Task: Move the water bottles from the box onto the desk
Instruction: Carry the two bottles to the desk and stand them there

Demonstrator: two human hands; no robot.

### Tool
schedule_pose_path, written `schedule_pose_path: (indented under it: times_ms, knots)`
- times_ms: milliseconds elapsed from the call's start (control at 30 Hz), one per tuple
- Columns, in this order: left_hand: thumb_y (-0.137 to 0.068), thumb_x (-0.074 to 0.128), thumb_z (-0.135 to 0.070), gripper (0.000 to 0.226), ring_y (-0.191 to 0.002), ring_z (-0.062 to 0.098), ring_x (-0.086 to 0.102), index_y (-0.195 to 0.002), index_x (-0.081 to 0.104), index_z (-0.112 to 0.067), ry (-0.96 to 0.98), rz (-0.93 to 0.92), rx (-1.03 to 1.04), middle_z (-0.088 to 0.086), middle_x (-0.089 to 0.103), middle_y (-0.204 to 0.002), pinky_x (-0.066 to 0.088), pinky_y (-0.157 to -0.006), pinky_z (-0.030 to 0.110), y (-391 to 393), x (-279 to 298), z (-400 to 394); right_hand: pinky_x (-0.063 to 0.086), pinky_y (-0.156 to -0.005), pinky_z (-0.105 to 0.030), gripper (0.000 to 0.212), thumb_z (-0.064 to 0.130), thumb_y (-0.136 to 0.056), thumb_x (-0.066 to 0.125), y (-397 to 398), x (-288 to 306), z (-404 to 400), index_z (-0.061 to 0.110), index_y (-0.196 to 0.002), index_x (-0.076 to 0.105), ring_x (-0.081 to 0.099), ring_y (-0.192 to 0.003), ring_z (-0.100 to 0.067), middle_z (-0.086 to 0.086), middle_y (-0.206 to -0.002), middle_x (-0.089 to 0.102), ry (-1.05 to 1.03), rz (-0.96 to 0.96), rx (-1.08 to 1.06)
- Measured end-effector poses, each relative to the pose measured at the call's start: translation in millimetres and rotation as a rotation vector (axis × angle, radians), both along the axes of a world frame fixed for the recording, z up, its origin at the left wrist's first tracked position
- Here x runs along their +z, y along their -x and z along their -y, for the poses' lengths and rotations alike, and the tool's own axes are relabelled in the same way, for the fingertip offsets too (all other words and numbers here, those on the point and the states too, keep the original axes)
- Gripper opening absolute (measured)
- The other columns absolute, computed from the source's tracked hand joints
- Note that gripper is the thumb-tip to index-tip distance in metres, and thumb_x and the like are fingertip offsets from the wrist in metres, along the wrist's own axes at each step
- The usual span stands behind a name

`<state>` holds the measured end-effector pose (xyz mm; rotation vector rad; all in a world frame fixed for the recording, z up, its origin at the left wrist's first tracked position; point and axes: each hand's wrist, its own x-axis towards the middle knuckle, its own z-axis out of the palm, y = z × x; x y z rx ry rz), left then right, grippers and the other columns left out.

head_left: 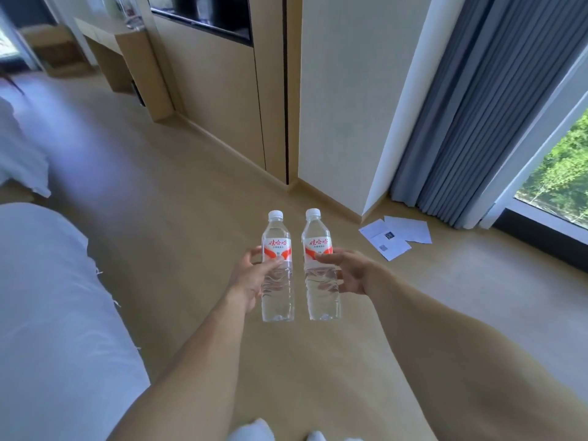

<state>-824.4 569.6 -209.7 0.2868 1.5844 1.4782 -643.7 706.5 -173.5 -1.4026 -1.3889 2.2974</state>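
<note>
I hold two clear water bottles with white caps and red-and-white labels upright in front of me, above the wooden floor. My left hand grips the left bottle around its middle. My right hand grips the right bottle the same way. The bottles stand side by side, a small gap between them. The wooden desk is far off at the upper left, against the wall. No box shows in this view.
A white bed fills the left side. White papers lie on the floor near a grey curtain and a window at the right. A wood-panelled wall with a dark screen runs across the back.
</note>
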Motion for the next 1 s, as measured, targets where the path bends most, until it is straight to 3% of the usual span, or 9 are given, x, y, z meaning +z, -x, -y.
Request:
schedule_pose_path:
  times_ms: [200, 567, 767, 1000]
  knots:
    - [-0.075, 0.087, -0.018, 0.044, -0.069, 0.018, 0.076, -0.111, 0.063, -0.018, 0.026, 0.011, 0.044, 0.003, 0.078, -0.086, 0.052, -0.046, 0.023, 59.2, -12.6, -14.9, 0.049, -0.100, -0.055, 0.035, 0.014, -0.085, 0.076, 64.0, -5.9, -26.0, 0.010, -0.118, 0.066, 0.066, -0.107, -0.033, -0.015, -0.114, 0.070, 0.002, 0.022, 0.055]
    - [-0.078, 0.085, -0.015, 0.049, -0.065, 0.019, 0.074, -0.119, 0.059, -0.015, 0.028, 0.069, 0.035, 0.008, 0.077, -0.086, 0.054, -0.049, 0.027, 236.5, -9.4, -70.5, 0.049, -0.101, -0.055, 0.047, 0.015, -0.080, 0.080, 247.6, -11.3, -83.9, 0.010, -0.125, 0.064, 0.067, -0.107, -0.031, -0.013, -0.114, 0.072, -0.010, 0.051, 0.083]
    - [-0.080, 0.082, -0.011, 0.044, -0.062, 0.016, 0.073, -0.118, 0.061, -0.012, 0.001, 0.063, 0.072, 0.012, 0.075, -0.093, 0.052, -0.046, 0.023, 322.7, 4.7, -88.6, 0.051, -0.099, -0.055, 0.043, 0.015, -0.081, 0.079, 338.8, -8.8, -106.7, 0.013, -0.122, 0.067, 0.067, -0.107, -0.030, -0.012, -0.114, 0.073, -0.014, 0.033, 0.124]
    - [-0.078, 0.083, -0.012, 0.046, -0.068, 0.023, 0.074, -0.119, 0.062, -0.011, -0.005, 0.076, 0.185, 0.013, 0.077, -0.095, 0.054, -0.050, 0.027, 405.1, 1.4, -99.1, 0.051, -0.099, -0.054, 0.038, 0.014, -0.083, 0.078, 432.7, -8.9, -133.1, 0.013, -0.120, 0.068, 0.066, -0.109, -0.030, -0.013, -0.117, 0.071, -0.016, 0.027, 0.186]
